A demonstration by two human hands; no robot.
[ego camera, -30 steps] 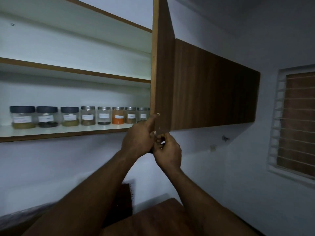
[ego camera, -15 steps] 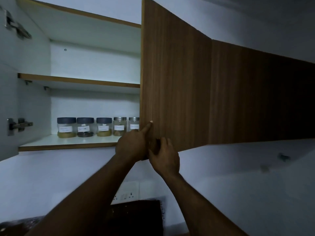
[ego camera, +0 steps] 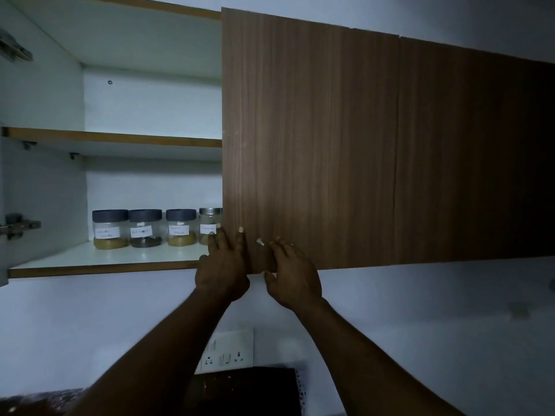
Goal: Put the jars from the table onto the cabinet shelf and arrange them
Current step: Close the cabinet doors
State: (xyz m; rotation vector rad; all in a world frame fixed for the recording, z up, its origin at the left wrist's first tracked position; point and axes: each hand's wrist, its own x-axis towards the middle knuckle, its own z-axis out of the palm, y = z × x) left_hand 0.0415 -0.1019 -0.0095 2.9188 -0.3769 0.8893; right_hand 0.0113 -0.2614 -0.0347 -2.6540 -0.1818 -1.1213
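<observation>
Labelled jars stand in a row on the bottom cabinet shelf [ego camera: 105, 267]: three with dark lids [ego camera: 110, 229] [ego camera: 145, 228] [ego camera: 181, 227] and one with a silver lid [ego camera: 210, 225], partly hidden by the brown cabinet door [ego camera: 309, 139]. Further jars are hidden behind that door. My left hand [ego camera: 223, 265] presses flat against the door's lower left corner, fingers spread. My right hand [ego camera: 292, 271] lies beside it on the door's lower edge, fingers apart. Neither hand holds a jar.
The upper shelf [ego camera: 114, 136] holds nothing visible. A second brown door [ego camera: 474, 151] to the right is closed. Hinges [ego camera: 18, 226] stick out at the left side wall. A wall socket panel [ego camera: 228, 349] sits below, above a dark table [ego camera: 246, 391].
The cabinet door has swung leftwards across the opening, covering more jars. Both hands went from gripping its lower edge to lying flat on its front.
</observation>
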